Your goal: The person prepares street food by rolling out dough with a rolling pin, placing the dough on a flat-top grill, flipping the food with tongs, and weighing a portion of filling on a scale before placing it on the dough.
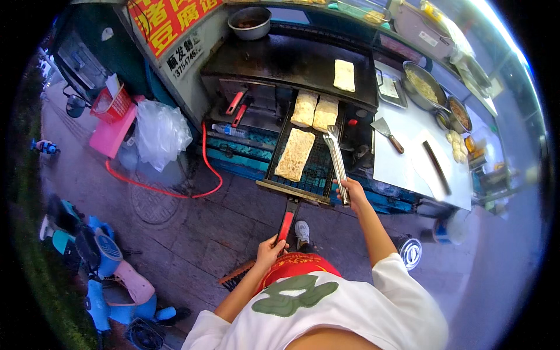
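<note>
With my left hand (270, 253) I grip the red handle (286, 225) of a wire-bottomed grill drawer (321, 186), pulled out from beneath a black griddle (280, 57). Metal tongs (336, 162) are in my right hand (352, 194), their tips beside the flatbreads at the drawer's right side. One browned flatbread (295, 154) lies toward the front of the rack. Behind it, two more, a left one (304, 109) and a right one (326, 113), lie side by side, partly under the griddle's edge. A paler piece of dough (344, 75) rests on the griddle's right end.
On the right worktop (389, 168) are a scraper (388, 134), a dark rod (436, 167), a pan of shredded food (422, 85) and dough pieces (456, 146). A metal pot (250, 23) stands at the griddle's back left. A red hose (210, 164) crosses the ground; a scooter (116, 275) stands left.
</note>
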